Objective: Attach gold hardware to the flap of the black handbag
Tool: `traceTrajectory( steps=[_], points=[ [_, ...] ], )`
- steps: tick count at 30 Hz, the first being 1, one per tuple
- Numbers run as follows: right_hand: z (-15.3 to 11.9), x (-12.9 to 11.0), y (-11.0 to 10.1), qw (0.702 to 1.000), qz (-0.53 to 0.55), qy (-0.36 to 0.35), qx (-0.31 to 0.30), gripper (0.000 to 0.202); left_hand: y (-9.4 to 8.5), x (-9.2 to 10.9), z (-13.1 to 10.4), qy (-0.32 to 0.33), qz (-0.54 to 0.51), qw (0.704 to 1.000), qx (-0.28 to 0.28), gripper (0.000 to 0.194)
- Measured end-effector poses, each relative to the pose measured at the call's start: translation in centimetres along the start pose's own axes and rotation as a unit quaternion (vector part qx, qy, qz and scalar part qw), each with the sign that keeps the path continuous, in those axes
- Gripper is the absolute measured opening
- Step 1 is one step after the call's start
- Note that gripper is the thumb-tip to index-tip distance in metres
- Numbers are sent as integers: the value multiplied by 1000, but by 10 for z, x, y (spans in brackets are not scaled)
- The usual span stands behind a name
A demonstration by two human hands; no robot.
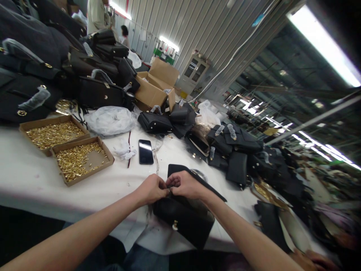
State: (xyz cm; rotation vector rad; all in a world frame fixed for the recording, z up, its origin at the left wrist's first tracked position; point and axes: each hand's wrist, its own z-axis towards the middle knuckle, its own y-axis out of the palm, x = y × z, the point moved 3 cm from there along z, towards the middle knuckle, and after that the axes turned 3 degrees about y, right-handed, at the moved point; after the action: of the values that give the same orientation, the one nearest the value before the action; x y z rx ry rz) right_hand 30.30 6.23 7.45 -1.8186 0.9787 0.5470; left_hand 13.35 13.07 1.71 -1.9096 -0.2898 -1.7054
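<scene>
A black bag (186, 222) lies on the white-covered table near its front edge, with a gold-coloured clasp on its front and its flap folded back. At the bag's upper left side, my left hand (153, 189) is closed, fingertips pinched together. My right hand (186, 185) meets it there from the right, its thumb and index finger also pinched. Whatever small part sits between the fingertips is too small and dark to make out. Beyond the hands lies a black phone (146, 152).
Two cardboard trays (67, 183) of small gold-coloured pieces stand at left. Behind are clear plastic (110, 120), an open carton (150, 94) and piles of black bags (98, 92). Another person's hands (310, 259) hold a bag at lower right.
</scene>
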Motion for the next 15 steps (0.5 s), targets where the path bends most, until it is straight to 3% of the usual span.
traceTrajectory(
  steps=[15],
  points=[
    [-10,-6,4,999,-22,-41,4,36,4,-5,4,0,25,999,30,24]
  ],
)
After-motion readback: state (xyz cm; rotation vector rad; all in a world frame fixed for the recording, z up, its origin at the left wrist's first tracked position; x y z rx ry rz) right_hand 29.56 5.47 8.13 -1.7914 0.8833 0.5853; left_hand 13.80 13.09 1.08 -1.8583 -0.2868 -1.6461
